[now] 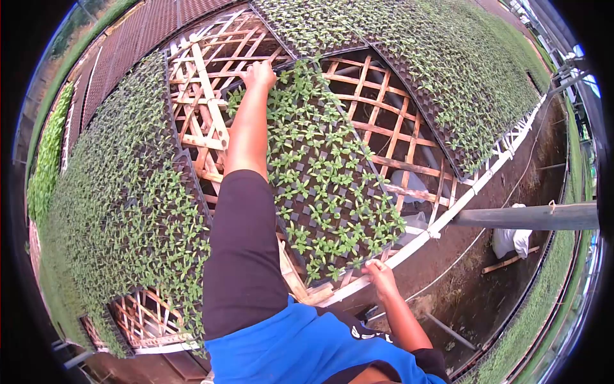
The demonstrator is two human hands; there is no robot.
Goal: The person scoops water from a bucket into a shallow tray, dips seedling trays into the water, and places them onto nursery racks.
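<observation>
A dark seedling tray, filled with small green seedlings, lies at an angle over the wooden slats in the middle of the view. My left arm reaches across its left side, and my left hand is closed on the tray's far edge, its fingertips partly hidden. Down at the near right end, my right hand pinches the tray's near edge between thumb and fingers.
Wooden lattice shows on both sides of the tray. Dense seedlings fill the left, and more seedling trays lie at upper right. A white rail borders the bench. Beyond it are a grey post and white sack.
</observation>
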